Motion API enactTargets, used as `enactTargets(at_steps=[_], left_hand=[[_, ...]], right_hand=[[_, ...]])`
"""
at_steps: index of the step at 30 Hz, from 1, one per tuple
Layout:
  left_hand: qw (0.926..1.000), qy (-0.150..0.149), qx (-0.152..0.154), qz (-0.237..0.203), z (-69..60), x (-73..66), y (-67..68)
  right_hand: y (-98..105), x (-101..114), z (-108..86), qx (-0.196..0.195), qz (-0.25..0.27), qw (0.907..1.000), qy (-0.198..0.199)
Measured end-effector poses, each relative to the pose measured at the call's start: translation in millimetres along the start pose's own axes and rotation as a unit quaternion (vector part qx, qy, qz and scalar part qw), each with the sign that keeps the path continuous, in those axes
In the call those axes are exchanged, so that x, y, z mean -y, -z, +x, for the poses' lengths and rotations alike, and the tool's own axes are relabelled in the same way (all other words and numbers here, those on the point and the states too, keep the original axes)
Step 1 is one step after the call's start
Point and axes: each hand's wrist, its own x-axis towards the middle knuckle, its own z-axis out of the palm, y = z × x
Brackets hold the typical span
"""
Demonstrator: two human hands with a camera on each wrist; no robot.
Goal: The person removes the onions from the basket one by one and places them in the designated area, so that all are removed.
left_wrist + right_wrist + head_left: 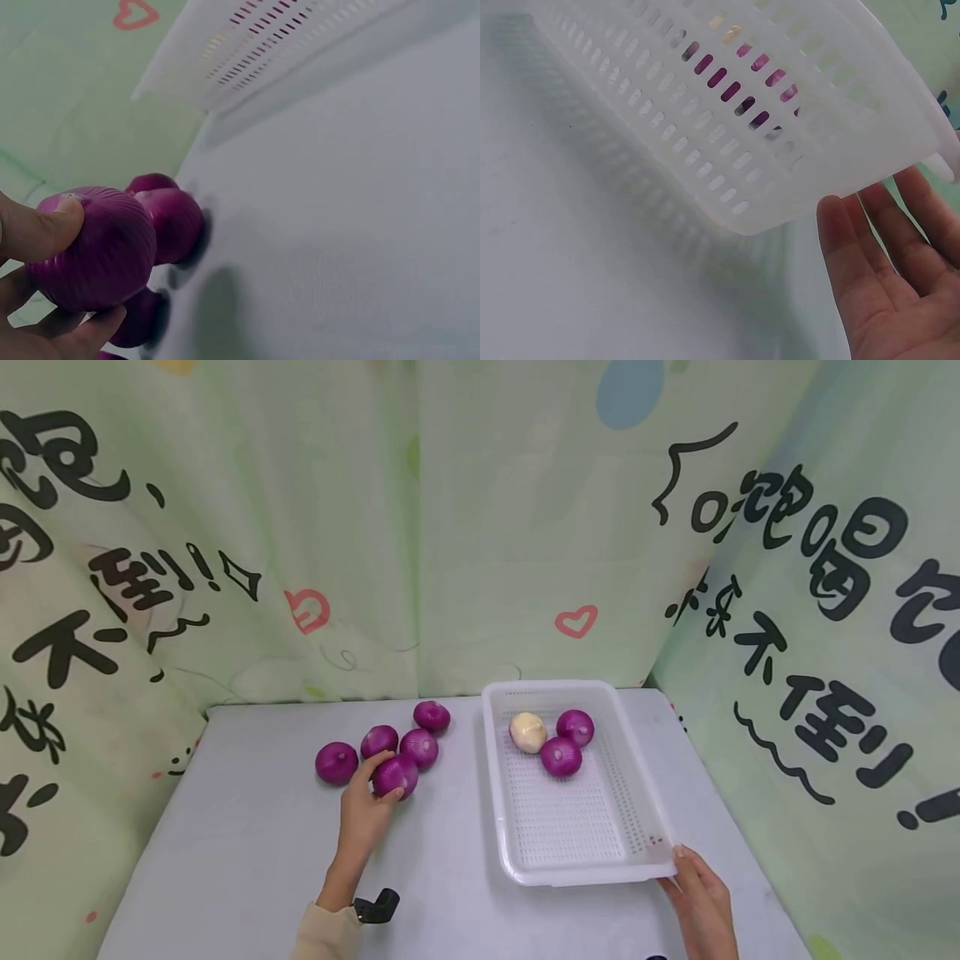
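My left hand (367,810) grips a red onion (395,776) between thumb and fingers. The left wrist view shows this onion (97,247) close up, seemingly raised off the table, with other onions behind it. Around it lie more red onions (337,763), several in a loose group. On the right stands a white perforated plastic basket (570,864), holding two red onions (561,757) and one pale yellow onion (528,732) at its far end. My right hand (701,893) holds the basket's near right corner, with fingers partly hidden behind the rim in the right wrist view.
A white-covered table (247,827) carries everything. Light green curtains (450,527) with black lettering and hearts hang behind it and along both sides. A black strap piece (377,907) sticks out from the left wrist.
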Motion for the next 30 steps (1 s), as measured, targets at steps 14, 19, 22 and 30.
enactTargets(at_steps=[14, 19, 22, 30], left_hand=[[0.9933, -0.054, -0.006, 0.102, 12.4, 27.8, 9.0], [0.9809, -0.110, -0.011, 0.160, 15.0, 34.7, 8.3], [0.9723, -0.138, -0.013, 0.188, 16.7, 37.7, 7.7], [0.9554, -0.154, -0.013, 0.252, 15.7, 39.9, 7.9]], right_hand=[[-4, 1, -0.4, 0.002, -0.027, 0.9996, -0.011], [-4, 0, 0.2, 0.001, -0.031, 0.9994, -0.012], [-3, 0, 0.2, 0.000, -0.029, 0.9995, -0.011], [-2, -1, 0.4, 0.002, -0.010, 0.9999, -0.005]])
